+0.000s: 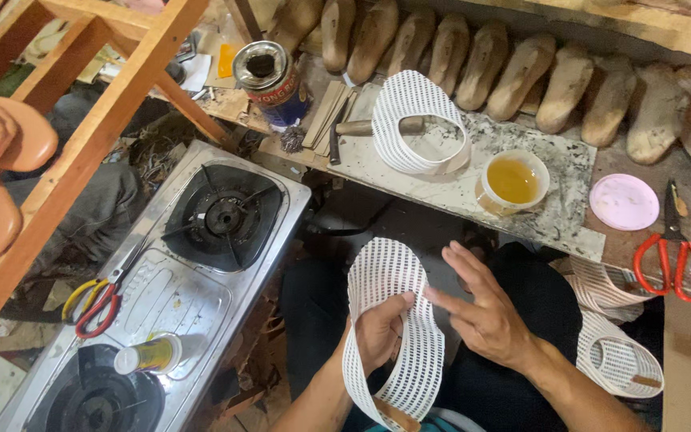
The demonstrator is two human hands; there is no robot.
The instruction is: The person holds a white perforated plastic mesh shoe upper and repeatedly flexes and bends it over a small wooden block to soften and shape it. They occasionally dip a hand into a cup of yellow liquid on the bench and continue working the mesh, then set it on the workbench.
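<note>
Head view: my left hand (379, 334) is clamped on a white mesh strap (397, 320); my right hand (485, 308), fingers spread, touches it above the gas stove (177, 288).

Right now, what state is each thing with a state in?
left hand: grip shut on mesh strip, looped
right hand: open, fingertips on the strip
glue cup: uncovered, part full
tin can: open
red scissors: closed
gas stove: unlit

A cup of yellow liquid (513, 181) stands near the tabletop (545, 204) front edge, a pink lid (624, 202) and red scissors (673, 254) toward its right end, wooden shoe lasts (485, 64) along the back.
</note>
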